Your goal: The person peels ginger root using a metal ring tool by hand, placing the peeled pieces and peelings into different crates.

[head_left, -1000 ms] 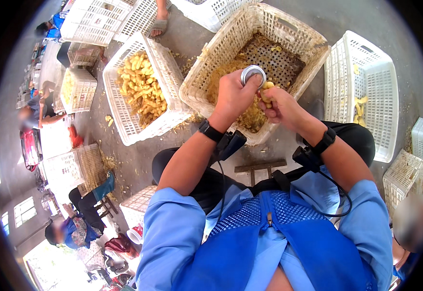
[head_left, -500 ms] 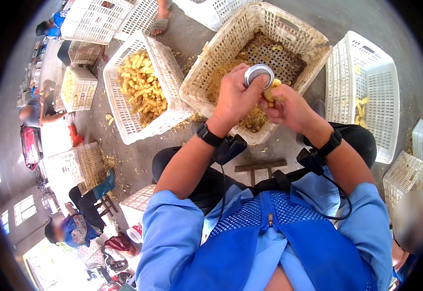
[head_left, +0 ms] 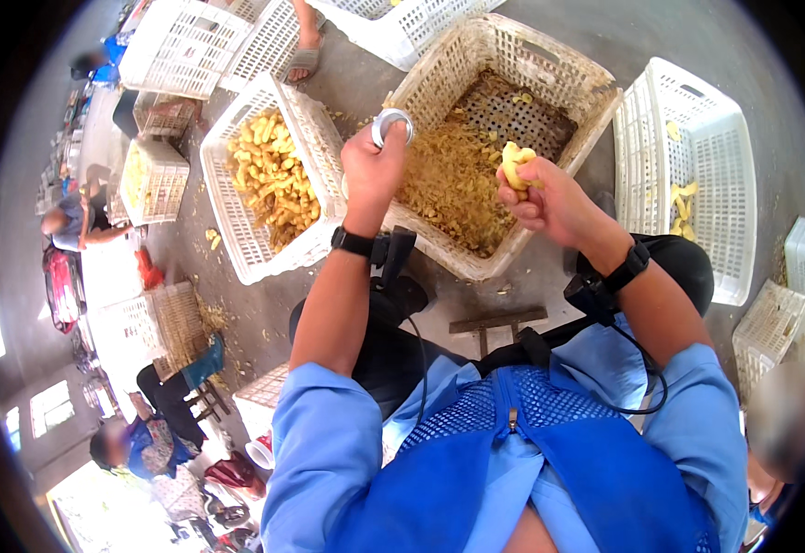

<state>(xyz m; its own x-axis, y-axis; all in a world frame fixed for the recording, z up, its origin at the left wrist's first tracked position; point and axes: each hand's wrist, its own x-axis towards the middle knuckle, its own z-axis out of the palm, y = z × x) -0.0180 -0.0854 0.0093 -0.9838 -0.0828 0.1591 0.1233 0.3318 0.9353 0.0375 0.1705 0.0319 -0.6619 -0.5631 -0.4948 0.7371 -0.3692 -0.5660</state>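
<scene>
My left hand [head_left: 371, 175] is closed around a round, silvery metal tool with a rim [head_left: 408, 121], held above the left edge of the middle crate [head_left: 550, 57]. Between the thumb and fingers of my right hand [head_left: 557, 205] is a pale yellow, knobby piece of ginger [head_left: 516, 158], raised over the crate's right side. The two hands are well apart. Below them the crate holds a heap of yellow-brown peelings [head_left: 453, 189], its slotted bottom bare toward the far end.
On the left a white crate [head_left: 227, 241] holds many ginger pieces [head_left: 272, 175]. A white crate [head_left: 739, 198] on the right has several yellow pieces at its bottom. A small wooden stool [head_left: 497, 320] stands between my legs. Other people sit among crates at the left.
My left hand has moved left with the metal tool, away from the ginger it was against. My right hand stays nearly in place, still gripping the ginger.
</scene>
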